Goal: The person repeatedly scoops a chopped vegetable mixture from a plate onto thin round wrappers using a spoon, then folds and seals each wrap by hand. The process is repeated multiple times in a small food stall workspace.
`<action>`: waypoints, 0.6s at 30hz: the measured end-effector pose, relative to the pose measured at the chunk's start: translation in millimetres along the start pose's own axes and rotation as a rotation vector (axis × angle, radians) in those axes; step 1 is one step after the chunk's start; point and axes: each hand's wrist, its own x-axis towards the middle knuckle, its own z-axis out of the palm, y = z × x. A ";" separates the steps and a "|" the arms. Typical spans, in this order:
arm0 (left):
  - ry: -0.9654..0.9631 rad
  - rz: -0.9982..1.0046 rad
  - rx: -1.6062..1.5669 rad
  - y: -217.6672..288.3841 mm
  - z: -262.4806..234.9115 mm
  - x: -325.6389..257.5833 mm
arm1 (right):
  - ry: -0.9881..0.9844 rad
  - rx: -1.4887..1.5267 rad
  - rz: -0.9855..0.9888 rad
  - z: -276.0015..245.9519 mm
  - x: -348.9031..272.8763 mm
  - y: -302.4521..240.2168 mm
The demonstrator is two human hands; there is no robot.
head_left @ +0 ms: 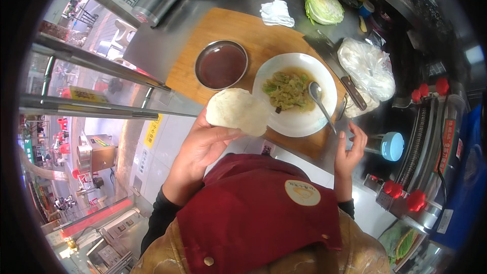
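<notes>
My left hand (199, 147) is closed on a pale round flatbread (237, 111), thumb across its lower edge, holding it up in front of the cutting board. My right hand (351, 151) hangs open, fingers apart and a little curled, with nothing in it. Just above it is the handle end of a metal spoon (319, 96), which leans in a wide white bowl (264, 78). Chopped greenish vegetables (289, 90) in thin broth fill the bowl's middle. Left of the bowl stands a round metal dish (197, 66) of dark red-brown liquid.
The wooden board (213, 25) carries both dishes. A cleaver (335, 63) lies along its right side, beside a plastic bag of pale items (368, 68). Farther back are a cut cabbage (323, 6) and a white cloth (276, 13). A machine with red knobs (416, 200) stands at right.
</notes>
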 end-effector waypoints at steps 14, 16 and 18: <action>-0.125 0.265 0.416 10.3 -68.6 -133.9 | -0.802 0.604 -0.691 13.3 12.4 -266.3; -0.062 0.204 0.531 14.9 -83.4 -169.0 | -0.940 0.600 -0.732 16.5 -8.6 -291.3; 0.018 0.291 0.556 13.5 -96.0 -205.3 | -1.014 0.616 -0.748 21.8 -28.8 -306.7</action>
